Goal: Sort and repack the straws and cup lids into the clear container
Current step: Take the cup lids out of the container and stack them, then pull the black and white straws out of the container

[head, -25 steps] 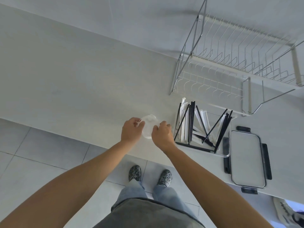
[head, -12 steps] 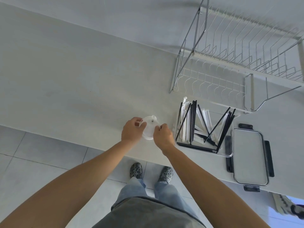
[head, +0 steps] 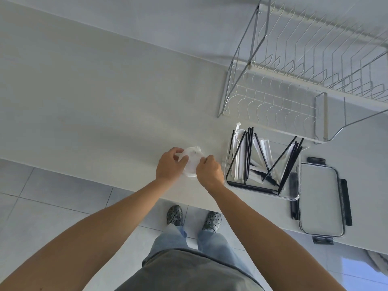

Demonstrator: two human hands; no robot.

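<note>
A stack of clear plastic cup lids (head: 191,162) rests near the counter's front edge, held from both sides. My left hand (head: 170,166) grips its left rim and my right hand (head: 210,172) grips its right rim. Just to the right stands the clear container (head: 294,198), open, with several black straws (head: 249,152) and white paper-wrapped straws (head: 241,152) leaning loosely inside it.
The container's lid (head: 320,198), clear with black latches, lies flat on the counter right of the container. A white and chrome wire dish rack (head: 294,85) stands behind them. The pale counter (head: 94,97) stretches left; its front edge runs just below my hands, with tiled floor beyond.
Both hands stay on the lid stack at the same spot; my fingers have shifted slightly around its rim. The view has tilted a little.
</note>
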